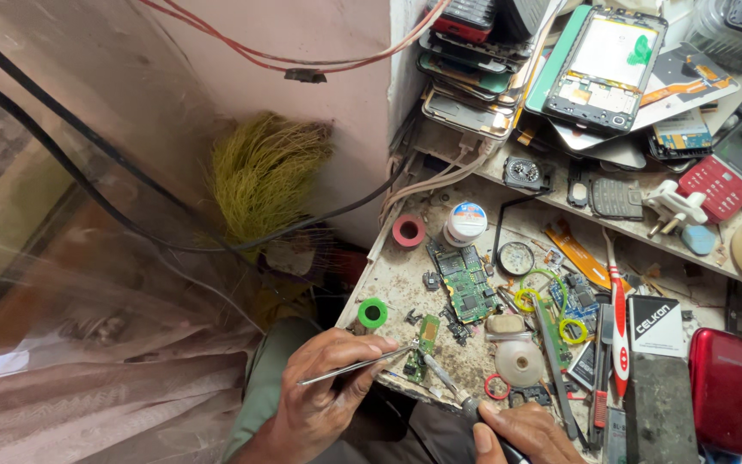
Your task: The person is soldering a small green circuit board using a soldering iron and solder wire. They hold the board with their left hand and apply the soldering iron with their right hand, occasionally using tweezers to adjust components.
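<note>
Small green circuit board (427, 333) lies near the front edge of the table (397, 279), at about six o'clock in the view, with a second small board piece (414, 368) just below it. Left hand (324, 387) comes in from seven o'clock, its fingers (369, 354) pinched around metal tweezers (358, 364) whose tips reach to the lower end of the small board. Right hand (517, 430) sits at five o'clock, partly cut off by the frame edge, fingers clenched around the dark handle of a soldering iron (448, 388); the metal tip points toward eleven o'clock and ends just beside the small boards.

At twelve o'clock from the small board lies a larger green phone circuit board (465, 282). A green tape roll (373, 313) sits at nine o'clock from the small board, near the table's left edge, and a red tape roll (408, 230) lies farther back. A round white tin (465, 222) stands just right of the red roll. Toward three o'clock lie a red-and-white toothbrush (618, 318), a black battery (656, 325) and a red phone (721, 387). A shelf (560, 193) at one o'clock carries stacked phone parts.
</note>
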